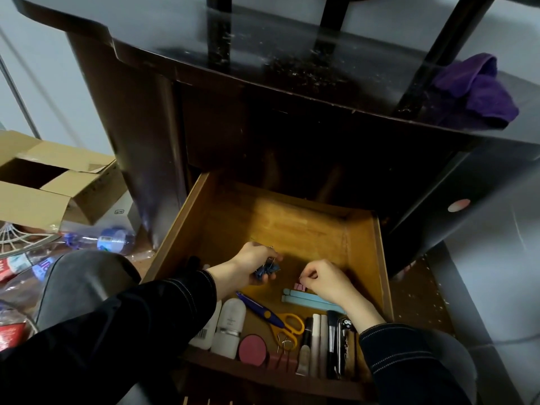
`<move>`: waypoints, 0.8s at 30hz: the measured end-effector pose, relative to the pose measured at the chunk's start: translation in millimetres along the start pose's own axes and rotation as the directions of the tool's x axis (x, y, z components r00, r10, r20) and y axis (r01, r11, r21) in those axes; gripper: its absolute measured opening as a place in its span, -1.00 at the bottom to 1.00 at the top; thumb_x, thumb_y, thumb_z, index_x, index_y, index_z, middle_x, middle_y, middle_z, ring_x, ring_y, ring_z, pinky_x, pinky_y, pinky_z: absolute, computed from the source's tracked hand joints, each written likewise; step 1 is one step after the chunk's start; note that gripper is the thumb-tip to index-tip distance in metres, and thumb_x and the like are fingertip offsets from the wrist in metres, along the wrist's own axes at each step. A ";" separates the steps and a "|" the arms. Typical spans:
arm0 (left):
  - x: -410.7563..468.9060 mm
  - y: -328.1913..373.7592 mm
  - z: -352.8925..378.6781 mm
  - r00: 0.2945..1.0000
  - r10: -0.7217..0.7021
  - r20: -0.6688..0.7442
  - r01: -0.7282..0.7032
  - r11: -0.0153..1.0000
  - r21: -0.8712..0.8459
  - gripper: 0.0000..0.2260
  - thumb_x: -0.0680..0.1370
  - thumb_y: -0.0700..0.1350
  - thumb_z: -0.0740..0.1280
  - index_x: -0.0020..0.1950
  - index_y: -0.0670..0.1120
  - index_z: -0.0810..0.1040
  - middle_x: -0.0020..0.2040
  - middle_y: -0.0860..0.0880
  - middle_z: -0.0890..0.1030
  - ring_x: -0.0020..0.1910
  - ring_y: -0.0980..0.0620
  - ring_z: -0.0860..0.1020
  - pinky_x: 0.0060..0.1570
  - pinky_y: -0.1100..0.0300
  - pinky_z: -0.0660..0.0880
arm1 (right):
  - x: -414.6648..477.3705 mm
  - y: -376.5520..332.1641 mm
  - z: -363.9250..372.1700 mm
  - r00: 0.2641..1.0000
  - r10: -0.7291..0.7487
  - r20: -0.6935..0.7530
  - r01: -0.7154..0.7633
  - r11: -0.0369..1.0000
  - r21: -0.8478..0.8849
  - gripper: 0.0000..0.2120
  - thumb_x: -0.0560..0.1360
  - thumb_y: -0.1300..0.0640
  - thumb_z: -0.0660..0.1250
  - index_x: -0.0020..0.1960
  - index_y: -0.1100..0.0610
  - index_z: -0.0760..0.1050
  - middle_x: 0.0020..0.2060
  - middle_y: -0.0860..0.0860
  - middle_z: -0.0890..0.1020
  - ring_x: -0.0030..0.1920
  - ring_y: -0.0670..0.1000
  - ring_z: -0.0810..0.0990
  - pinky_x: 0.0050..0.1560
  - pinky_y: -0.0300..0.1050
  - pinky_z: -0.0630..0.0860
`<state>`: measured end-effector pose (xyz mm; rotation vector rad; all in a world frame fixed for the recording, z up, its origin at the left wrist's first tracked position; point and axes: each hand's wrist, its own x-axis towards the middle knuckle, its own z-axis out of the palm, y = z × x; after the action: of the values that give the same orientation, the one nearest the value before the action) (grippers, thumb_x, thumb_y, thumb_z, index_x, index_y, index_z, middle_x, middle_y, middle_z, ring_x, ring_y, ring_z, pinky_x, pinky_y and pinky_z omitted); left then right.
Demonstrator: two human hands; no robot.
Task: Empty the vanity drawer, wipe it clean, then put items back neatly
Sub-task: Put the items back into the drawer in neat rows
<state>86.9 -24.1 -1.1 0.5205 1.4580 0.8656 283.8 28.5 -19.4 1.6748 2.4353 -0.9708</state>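
Nearest of all are the two dark sleeves [131, 323], reaching forward and down into the open vanity drawer [383, 258], which is pulled out low in front of the person.

The left hand [252, 266] is curled round a small bunch of blue clips [267, 271], with thin wire handles poking out past the fingers. It hovers over the middle of the drawer. The right hand [321, 280] has its fingertips pinched narrow on a tiny pink piece [300, 286], at the far end of two pale blue sticks [306, 299] that lie side by side on the drawer floor.

Along the near end of the drawer things stand in a row. From the left come white bottles [230, 325], a round pink compact [252, 349], scissors [280, 317] with yellow handles, then brushes and pens [331, 343] lying parallel at the right. The far half of the floor is bare wood.

Up on the dusty vanity top [204, 48], far right, sits a crumpled purple cloth [473, 92]. To the left, on the floor, are an open cardboard box [58, 185] and a plastic bottle [114, 239].

From that tidy row and the cloth set aside, I'd judge the wiping is done and the putting-back is under way. The next move calls for setting the pink piece down squarely by the sticks. Then the clips need a spot of their own, let go gently and kept together so they don't scatter across the bare wood.
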 end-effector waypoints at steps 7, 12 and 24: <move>2.6 -1.8 -1.5 0.999 -0.032 0.032 0.033 0.999 -0.040 -0.78 0.60 -0.17 0.32 0.18 -0.25 0.60 -0.06 -0.20 0.55 -0.35 -0.02 0.54 -0.56 0.27 0.37 | 0.3 -1.7 2.7 1.000 -0.011 0.016 0.011 1.000 0.000 -0.90 0.59 0.04 0.37 -0.03 -0.04 0.66 -0.08 -0.12 0.68 -0.02 -0.09 0.61 0.07 0.00 0.60; -3.2 0.5 -1.4 0.994 -0.077 0.074 0.082 0.994 -0.068 -0.78 0.62 -0.15 0.28 0.13 -0.25 0.61 -0.06 -0.19 0.55 -0.35 -0.02 0.54 -0.57 0.29 0.35 | -2.5 -1.6 0.3 1.000 -0.011 -0.015 0.012 0.997 0.077 -0.94 0.58 0.00 0.38 -0.02 -0.06 0.63 -0.10 -0.15 0.66 -0.02 -0.13 0.61 0.02 -0.08 0.60; -14.8 0.3 5.9 0.936 -0.110 0.334 0.085 0.992 0.088 -0.48 0.71 0.15 0.02 0.02 -0.23 0.58 -0.29 -0.05 0.64 -0.38 0.00 0.52 -0.59 0.31 0.30 | -12.8 -24.1 -9.0 0.956 -0.204 -0.212 0.281 0.849 0.448 -0.95 0.54 0.01 0.43 -0.01 -0.13 0.64 -0.10 -0.21 0.69 -0.06 -0.18 0.65 0.02 -0.13 0.61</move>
<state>94.0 -34.2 9.0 0.6137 1.1905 0.6108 271.4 16.9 3.8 1.6330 2.7260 -1.6499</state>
